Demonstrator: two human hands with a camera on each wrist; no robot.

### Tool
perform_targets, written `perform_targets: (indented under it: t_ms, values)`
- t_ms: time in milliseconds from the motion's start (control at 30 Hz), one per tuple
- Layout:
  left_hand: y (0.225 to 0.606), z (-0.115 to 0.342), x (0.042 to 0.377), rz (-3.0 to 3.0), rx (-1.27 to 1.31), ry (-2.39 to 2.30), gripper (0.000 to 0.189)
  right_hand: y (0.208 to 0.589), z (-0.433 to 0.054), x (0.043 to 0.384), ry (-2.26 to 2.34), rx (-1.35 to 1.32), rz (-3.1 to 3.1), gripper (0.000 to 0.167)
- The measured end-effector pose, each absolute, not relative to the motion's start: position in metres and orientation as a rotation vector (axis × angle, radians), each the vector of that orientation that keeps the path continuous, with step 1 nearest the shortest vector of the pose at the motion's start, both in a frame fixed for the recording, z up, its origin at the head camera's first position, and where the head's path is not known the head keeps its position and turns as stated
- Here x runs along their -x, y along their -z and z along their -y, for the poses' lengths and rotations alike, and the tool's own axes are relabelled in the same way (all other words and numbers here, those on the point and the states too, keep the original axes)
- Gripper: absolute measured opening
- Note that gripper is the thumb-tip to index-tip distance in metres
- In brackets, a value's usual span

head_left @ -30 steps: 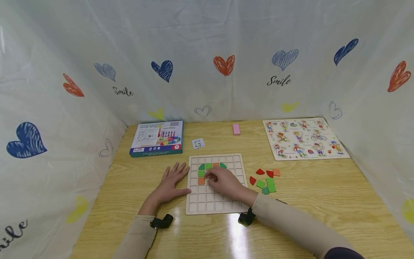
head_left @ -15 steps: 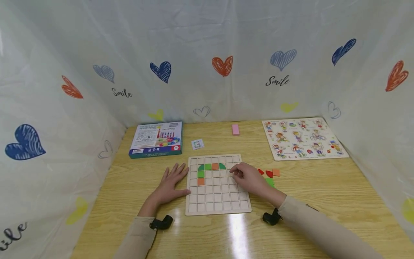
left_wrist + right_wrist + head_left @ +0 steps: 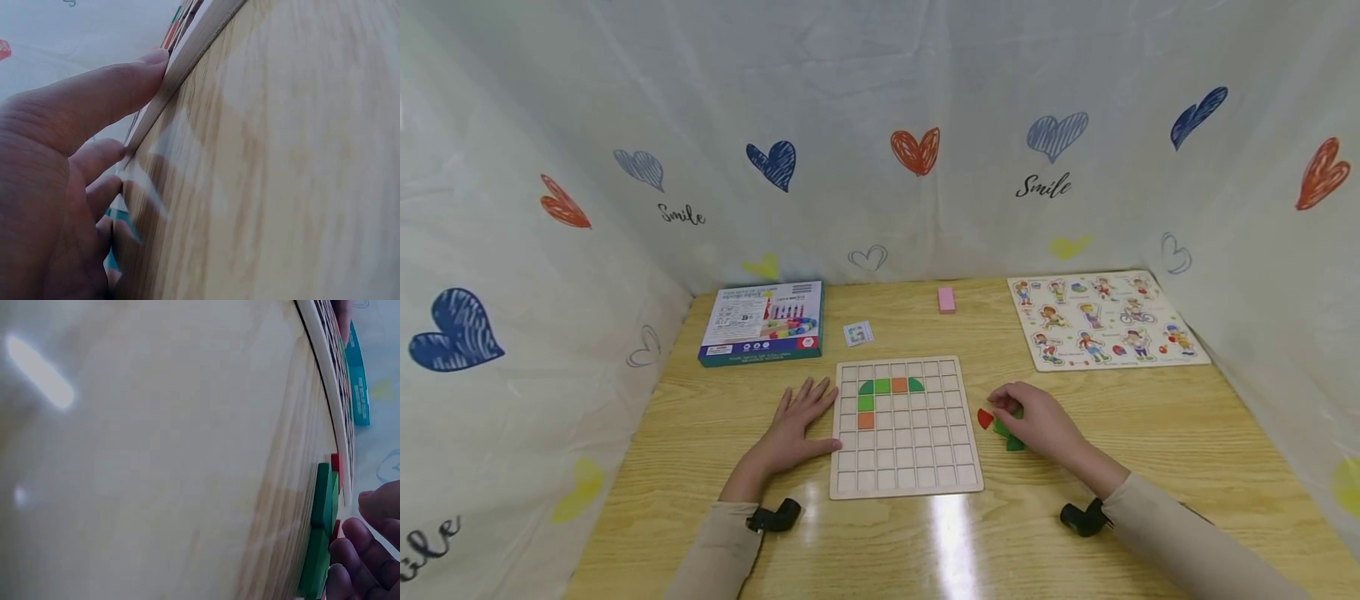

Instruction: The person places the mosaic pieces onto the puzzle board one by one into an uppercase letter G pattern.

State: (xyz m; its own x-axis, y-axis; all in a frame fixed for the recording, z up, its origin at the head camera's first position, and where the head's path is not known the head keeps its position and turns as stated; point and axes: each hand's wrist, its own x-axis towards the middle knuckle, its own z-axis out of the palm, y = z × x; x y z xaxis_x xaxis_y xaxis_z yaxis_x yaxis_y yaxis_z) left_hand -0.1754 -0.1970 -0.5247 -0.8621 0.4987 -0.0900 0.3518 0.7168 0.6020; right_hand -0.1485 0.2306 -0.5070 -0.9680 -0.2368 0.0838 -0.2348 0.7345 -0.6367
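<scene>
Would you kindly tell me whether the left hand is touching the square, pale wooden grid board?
Touching: the left wrist view shows the left hand with its thumb tip against the pale wooden grid board.

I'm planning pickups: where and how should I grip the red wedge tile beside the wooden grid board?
Probably pinch the red wedge tile by its near and far edges, from above: it lies flat, between the wooden board and green tiles.

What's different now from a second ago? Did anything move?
The right hand moved rightward off the grid board to the loose pieces; whether it holds one is hidden. The left hand stayed at the grid board's left edge, and the coloured tiles on it stayed put.
</scene>
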Motion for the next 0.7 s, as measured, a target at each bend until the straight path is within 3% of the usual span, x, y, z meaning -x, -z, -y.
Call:
perform_targets:
  t_ms: [367, 700]
  values:
    - [0.523, 0.197, 0.175, -2.670, -0.664, -0.874, 0.091, 0.507, -0.241, 0.134, 0.878, 0.408, -2.966, 0.023]
    - [0.524, 0.197, 0.174, -2.676, -0.683, -0.874, 0.091, 0.510, -0.241, 0.135, 0.847, 0.436, -2.973, 0.018]
